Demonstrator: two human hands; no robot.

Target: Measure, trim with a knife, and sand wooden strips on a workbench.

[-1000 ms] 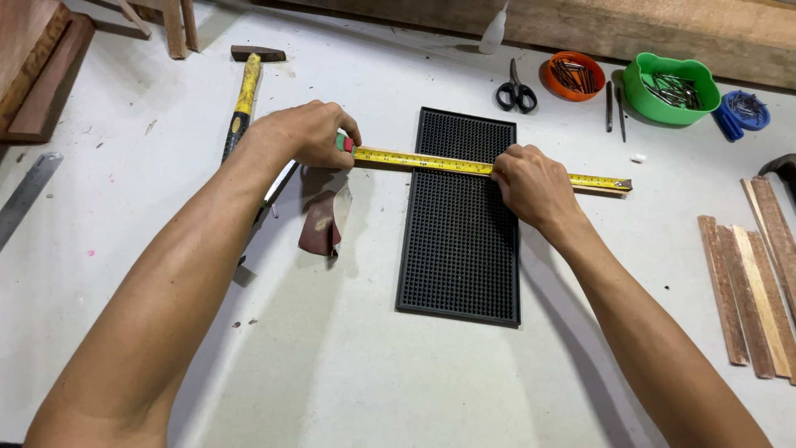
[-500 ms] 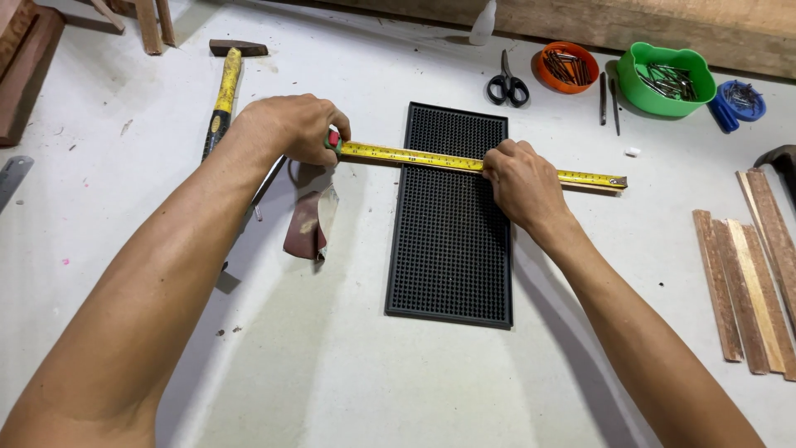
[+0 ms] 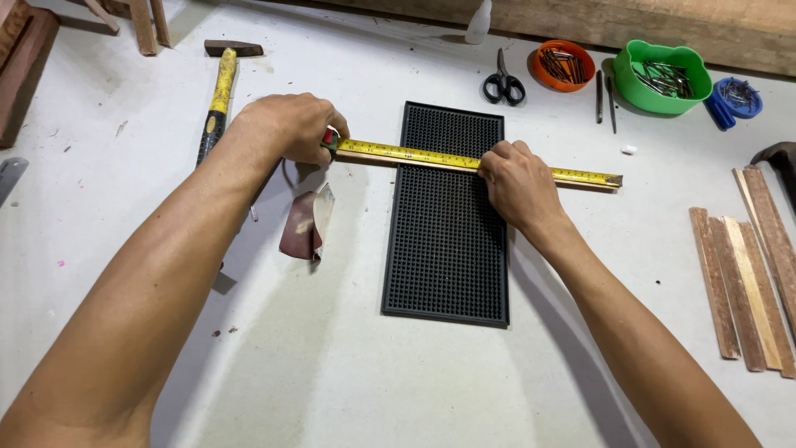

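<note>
**Tape stretched flat along a thin wooden strip**

The left hand (image 3: 286, 124) is closed around the case of a tape measure, of which only a red and green corner shows past the fingers, and it keeps that case pressed low to the white table (image 3: 356, 357). From there the yellow tape blade (image 3: 414, 154) runs to the right, laid directly along a thin wooden strip (image 3: 580, 183) that peeks out beneath it on both sides. The end hook sits at the strip's right tip, which suggests that the blade is pulled taut against that end so a length can be read off it.

The right hand (image 3: 516, 181) rests partway along the blade, fingertips pinching down on tape and strip together; this pins both flat and stops the tape from curling or sliding. Whether anything else is held under those fingers cannot be told.

Strip and tape cross the upper part of a black ribbed rubber mat (image 3: 448, 224), which likely gives a non-slip bed. A folded piece of sandpaper (image 3: 303, 226) lies just left of the mat, a yellow-handled hammer (image 3: 217, 95) lies beyond the left hand, and scissors (image 3: 503, 83), an orange bowl (image 3: 564, 65) and a green bowl (image 3: 667, 79) of nails sit along the far edge. More wooden strips (image 3: 746, 282) lie well apart to the right.
</note>
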